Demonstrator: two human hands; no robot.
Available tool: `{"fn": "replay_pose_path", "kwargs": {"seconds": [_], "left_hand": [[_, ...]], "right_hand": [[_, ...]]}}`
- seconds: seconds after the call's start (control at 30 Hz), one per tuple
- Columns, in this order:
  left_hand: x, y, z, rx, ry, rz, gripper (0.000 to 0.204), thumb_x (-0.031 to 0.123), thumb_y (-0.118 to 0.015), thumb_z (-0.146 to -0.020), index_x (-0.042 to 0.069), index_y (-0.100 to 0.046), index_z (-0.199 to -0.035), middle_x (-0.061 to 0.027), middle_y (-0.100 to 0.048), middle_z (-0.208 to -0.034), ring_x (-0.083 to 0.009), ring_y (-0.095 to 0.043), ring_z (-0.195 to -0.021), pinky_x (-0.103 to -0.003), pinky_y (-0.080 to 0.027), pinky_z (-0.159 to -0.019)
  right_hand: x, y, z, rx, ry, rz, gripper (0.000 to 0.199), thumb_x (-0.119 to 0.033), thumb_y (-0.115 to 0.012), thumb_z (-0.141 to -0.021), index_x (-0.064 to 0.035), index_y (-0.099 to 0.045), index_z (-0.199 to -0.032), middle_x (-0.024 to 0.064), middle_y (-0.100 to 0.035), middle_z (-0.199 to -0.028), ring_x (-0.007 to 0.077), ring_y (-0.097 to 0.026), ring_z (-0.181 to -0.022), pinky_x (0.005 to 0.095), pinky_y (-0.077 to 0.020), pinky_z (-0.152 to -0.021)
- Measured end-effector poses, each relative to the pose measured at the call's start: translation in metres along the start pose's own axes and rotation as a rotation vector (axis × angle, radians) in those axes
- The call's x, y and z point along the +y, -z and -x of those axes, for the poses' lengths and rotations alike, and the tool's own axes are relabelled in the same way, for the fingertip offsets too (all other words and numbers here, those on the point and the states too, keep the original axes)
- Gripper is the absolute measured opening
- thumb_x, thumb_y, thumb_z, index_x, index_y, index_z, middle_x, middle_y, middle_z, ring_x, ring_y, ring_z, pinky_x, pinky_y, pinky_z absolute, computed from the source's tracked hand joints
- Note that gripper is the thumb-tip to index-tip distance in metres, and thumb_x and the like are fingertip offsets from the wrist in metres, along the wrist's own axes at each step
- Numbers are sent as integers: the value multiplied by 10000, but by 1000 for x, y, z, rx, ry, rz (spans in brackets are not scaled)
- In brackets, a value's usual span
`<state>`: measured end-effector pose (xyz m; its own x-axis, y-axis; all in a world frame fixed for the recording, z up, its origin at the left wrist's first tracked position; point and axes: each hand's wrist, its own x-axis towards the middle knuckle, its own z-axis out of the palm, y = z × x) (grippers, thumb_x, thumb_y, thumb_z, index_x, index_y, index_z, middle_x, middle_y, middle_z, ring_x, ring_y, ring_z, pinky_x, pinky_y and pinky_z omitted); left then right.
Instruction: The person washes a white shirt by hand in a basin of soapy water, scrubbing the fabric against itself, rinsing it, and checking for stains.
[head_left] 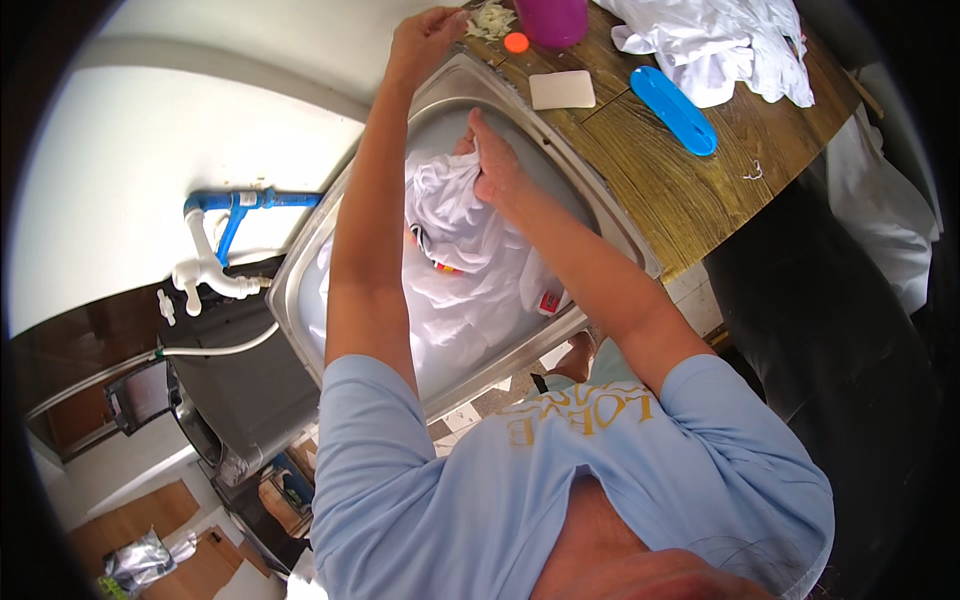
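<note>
A metal sink [448,92] holds cloudy water and soaking white laundry [450,325]. Inside it, my right hand [497,168] grips a bunched white garment [445,195], thumb pointing up; small dark, red and yellow marks show on the cloth. Past the sink's far edge, my left hand [428,42] has its fingers drawn together beside a small heap of pale yellowish shavings [490,20] on the wooden table. Whether any shavings are between those fingers is hidden. Near the heap lie an orange cap [516,43] and a white bar of soap [563,90].
The wooden table [660,200] adjoins the sink on the right. On it are a purple container [553,20], a blue oblong brush [674,110] and heaped white clothes [730,45]. To the left, a white tap [205,272] on blue pipe [240,200] juts toward the sink.
</note>
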<state>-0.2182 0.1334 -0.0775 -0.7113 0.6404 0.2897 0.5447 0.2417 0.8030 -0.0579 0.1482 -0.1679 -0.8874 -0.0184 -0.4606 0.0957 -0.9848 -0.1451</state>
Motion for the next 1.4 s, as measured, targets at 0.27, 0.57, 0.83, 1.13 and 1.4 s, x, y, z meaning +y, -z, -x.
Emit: {"fn": "replay_pose_path", "kwargs": {"seconds": [0.27, 0.57, 0.83, 1.13, 1.4], "left_hand": [[8, 28, 169, -153, 545, 192, 407, 358, -552, -934, -34, -656, -907, -19, -623, -765, -94, -551, -781, -249, -439, -746], [28, 52, 220, -26, 422, 549, 68, 78, -661, -850, 29, -662, -897, 43, -611, -829, -53, -532, -794, -230, -421, -770], [23, 40, 248, 153, 401, 582, 115, 67, -656, -854, 0, -665, -947, 20, -630, -837, -47, -540, -783, -210, -434, -737], [55, -59, 219, 561, -33, 323, 275, 85, -678, -792, 32, -504, -586, -26, -486, -583, -120, -456, -529, -267, -344, -519], [18, -24, 209, 718, 238, -250, 186, 71, -615, -774, 6, -599, -600, -156, -590, -581, -284, -546, -480, -346, -441, -501]], "right_hand": [[-22, -22, 22, -314, -18, 101, 453, -475, -600, -884, -179, -378, -623, -39, -324, -533, 111, -325, -522, 254, -310, -508], [-29, -17, 19, -312, -3, 179, 458, -477, -607, -876, -185, -370, -615, -26, -329, -521, 129, -324, -536, 267, -294, -519], [-19, -12, 17, -343, -38, 239, 463, -491, -642, -841, -180, -375, -624, -34, -340, -536, 121, -335, -546, 259, -319, -534], [12, -14, 44, -185, -165, 493, 386, -475, -587, -893, -148, -470, -724, -24, -468, -674, 104, -454, -656, 271, -408, -619], [43, -15, 49, 28, -274, 374, 353, -430, -531, -933, -91, -563, -1025, 43, -604, -941, 186, -594, -852, 349, -518, -778]]}}
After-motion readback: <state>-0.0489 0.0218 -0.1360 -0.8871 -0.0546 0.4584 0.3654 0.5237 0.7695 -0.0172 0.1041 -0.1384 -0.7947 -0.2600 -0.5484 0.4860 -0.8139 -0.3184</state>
